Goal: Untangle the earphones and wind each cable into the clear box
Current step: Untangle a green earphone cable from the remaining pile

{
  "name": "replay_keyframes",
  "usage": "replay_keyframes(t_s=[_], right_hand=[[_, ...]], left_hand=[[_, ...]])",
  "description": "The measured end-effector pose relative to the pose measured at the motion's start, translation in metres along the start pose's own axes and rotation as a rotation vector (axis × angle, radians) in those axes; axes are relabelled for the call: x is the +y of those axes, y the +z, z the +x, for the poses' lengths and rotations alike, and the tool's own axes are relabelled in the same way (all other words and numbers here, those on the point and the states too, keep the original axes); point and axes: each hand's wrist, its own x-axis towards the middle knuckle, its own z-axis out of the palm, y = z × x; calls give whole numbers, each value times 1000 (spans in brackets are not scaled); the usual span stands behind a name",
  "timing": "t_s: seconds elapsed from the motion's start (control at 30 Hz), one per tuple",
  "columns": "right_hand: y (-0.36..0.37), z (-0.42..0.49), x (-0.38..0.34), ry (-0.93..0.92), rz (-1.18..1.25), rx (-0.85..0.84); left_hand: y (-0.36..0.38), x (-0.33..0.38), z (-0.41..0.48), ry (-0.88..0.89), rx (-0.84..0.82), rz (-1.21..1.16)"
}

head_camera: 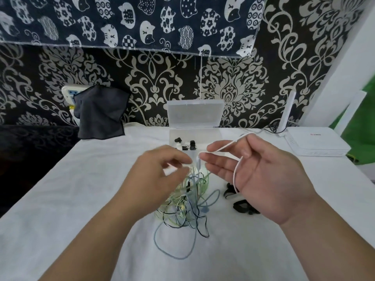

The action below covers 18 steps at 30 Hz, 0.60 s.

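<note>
Winding seems to be the step in hand: the right hand [261,175] lies open, palm up, fingers spread, and a thin white cable [234,177] is looped over them. The left hand [160,169], a little blurred, pinches the other part of this cable, just above the tangle [186,205] of green, blue and black cables on the white cloth [81,199]. Next, the coil probably must be finished and carried to the clear box [194,113], which stands open behind the hands.
</note>
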Motion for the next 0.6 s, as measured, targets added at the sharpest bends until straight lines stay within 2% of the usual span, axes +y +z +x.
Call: replay_keyframes(t_s=[0.07,0.17,0.23,0.4,0.47,0.53,0.6], right_hand=[[1,-1,-2,-21,52,-69],[-7,-1,-10,-23,231,-247],[-11,-1,-22,-49,376,-231],[-36,-5,-52,-147,459,-195],[-39,-9,-58,-175,450,-121],[-38,-9,-58,-213,380,9],[-36,-11,-59,-221,161,321]], left_hand=[[10,-2,-1,-12,-126,19],[20,-14,-1,-99,-159,157],[20,-21,-1,-159,-140,283],[12,-28,2,-204,-9,409],[11,-29,3,-191,2,419],[10,-30,5,-179,25,329],[9,-29,5,-187,77,179]])
